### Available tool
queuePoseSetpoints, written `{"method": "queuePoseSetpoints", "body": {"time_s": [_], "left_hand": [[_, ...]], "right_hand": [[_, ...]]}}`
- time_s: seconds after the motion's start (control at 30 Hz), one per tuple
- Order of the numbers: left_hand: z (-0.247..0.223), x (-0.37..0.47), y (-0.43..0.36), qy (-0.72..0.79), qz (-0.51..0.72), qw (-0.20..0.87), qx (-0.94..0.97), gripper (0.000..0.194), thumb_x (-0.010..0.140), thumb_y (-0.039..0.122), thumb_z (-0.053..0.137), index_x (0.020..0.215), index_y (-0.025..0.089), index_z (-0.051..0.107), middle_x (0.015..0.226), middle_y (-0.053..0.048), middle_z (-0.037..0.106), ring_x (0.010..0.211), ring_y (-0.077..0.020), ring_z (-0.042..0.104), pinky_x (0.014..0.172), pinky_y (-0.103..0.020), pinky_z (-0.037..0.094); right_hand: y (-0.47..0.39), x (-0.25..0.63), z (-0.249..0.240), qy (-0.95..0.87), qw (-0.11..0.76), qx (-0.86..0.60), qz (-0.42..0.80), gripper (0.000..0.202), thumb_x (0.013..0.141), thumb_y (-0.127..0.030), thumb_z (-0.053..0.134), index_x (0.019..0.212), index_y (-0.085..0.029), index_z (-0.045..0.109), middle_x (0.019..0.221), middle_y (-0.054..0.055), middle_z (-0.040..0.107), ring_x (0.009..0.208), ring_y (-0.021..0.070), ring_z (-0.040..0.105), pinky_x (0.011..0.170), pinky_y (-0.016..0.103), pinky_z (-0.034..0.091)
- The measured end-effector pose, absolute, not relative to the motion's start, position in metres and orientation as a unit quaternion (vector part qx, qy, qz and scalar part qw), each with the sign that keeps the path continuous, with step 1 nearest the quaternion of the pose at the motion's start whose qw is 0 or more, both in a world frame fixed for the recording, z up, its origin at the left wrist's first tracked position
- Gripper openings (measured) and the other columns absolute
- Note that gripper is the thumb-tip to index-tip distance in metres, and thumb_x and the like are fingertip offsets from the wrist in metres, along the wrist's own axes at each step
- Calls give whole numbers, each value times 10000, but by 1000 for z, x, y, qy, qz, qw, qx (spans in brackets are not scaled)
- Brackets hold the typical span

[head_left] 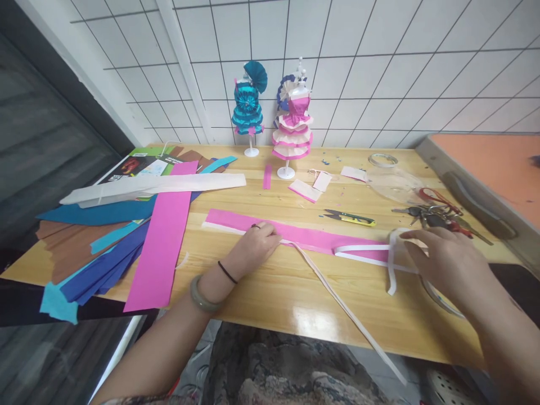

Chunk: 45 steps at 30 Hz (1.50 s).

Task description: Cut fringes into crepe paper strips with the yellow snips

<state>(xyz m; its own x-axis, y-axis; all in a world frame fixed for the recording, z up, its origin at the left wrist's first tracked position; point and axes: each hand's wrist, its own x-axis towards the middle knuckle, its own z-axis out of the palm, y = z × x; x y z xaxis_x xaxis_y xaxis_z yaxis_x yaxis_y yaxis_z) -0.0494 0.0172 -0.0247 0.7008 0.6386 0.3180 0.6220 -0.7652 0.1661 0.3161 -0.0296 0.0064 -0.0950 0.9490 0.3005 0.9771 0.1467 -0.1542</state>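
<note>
Head view: before me, the left hand (259, 244) rests on a long, flat, pink paper-like strip (314, 237), centre; rightward, the right hand (449, 261) meets narrow white tape (391, 271). I can't tell whether either grips.

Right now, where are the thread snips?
Head view: the thread snips lie right of centre, just beyond the pink strip under the left hand, left of the keys.

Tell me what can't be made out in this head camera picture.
All in the head view:
- Near roll: partly hidden by the right hand.
- Dark object: cut off by the right edge.
- Booklet: partly covered by the broad white strip.
- Long pink strip: partly hidden by the left hand.
</note>
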Motion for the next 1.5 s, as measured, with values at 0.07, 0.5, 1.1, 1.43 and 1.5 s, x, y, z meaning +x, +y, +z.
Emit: {"method": "queuePoseSetpoints", "body": {"time_s": [0.07,0.5,1.1,1.43,1.5], "left_hand": [[-25,-50,17,342,178,22,923,282,898,207,335,895,149,610,837,-79,511,839,-176,447,739,-310,387],[-23,-49,17,349,184,43,918,291,898,226,341,888,143,620,839,-79,519,840,-175,460,749,-319,385],[-19,-49,14,353,191,47,915,287,889,232,355,882,148,629,835,-83,519,816,-177,451,737,-320,374],[-20,-50,14,360,197,67,910,268,881,232,372,908,159,628,852,-78,526,832,-172,460,760,-323,366],[-20,-50,14,363,194,66,909,275,884,232,365,906,158,628,850,-78,525,828,-171,458,759,-320,361]], "right_hand": [[-32,285,13,-762,189,-614,-83,233,838,-332,456,880,-175,624,895,145,641,828,291,574,747,413,388],[-36,167,-1,-846,50,-531,-1,188,849,-207,427,717,-154,549,668,76,622,641,184,580,574,278,345],[-24,198,7,-908,82,-411,-30,314,895,-159,379,1133,-149,583,852,95,619,728,191,560,657,309,414],[-14,218,-3,-934,75,-336,-91,333,919,-164,331,1142,-123,575,786,92,579,719,187,477,658,324,332],[-13,219,-5,-937,67,-327,-100,321,914,-169,356,1154,-123,564,785,88,571,734,187,475,663,323,323]]}}
